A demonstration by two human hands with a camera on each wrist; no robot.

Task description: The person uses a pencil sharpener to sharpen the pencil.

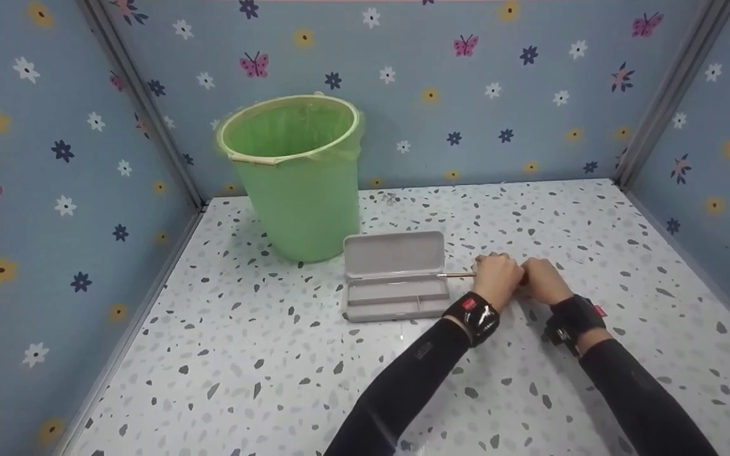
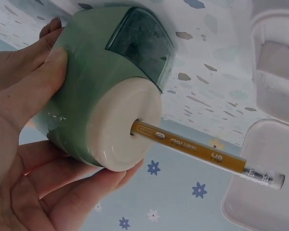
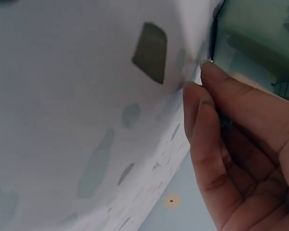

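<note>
My left hand point(image 1: 497, 278) grips a green desktop pencil sharpener point(image 2: 84, 91), its fingers and thumb around the body. A yellow HB pencil point(image 2: 192, 147) sticks out of the hole in the sharpener's pale round face, eraser end outward. The sharpener has a dark see-through window on its side. Close beside the left hand, my right hand point(image 1: 544, 280) has thumb and fingertips pinched together at the sharpener's back. A dark bit of its crank point(image 3: 225, 121) shows between those fingers; the rest is hidden. In the head view, both hands hide the sharpener.
An opened light pink-grey pencil case point(image 1: 397, 310) lies left of the hands, near the pencil's eraser end. Behind it stands a green lined bucket point(image 1: 305, 202). The speckled white tabletop point(image 1: 263, 373) is enclosed by flower-patterned panels point(image 1: 416, 114).
</note>
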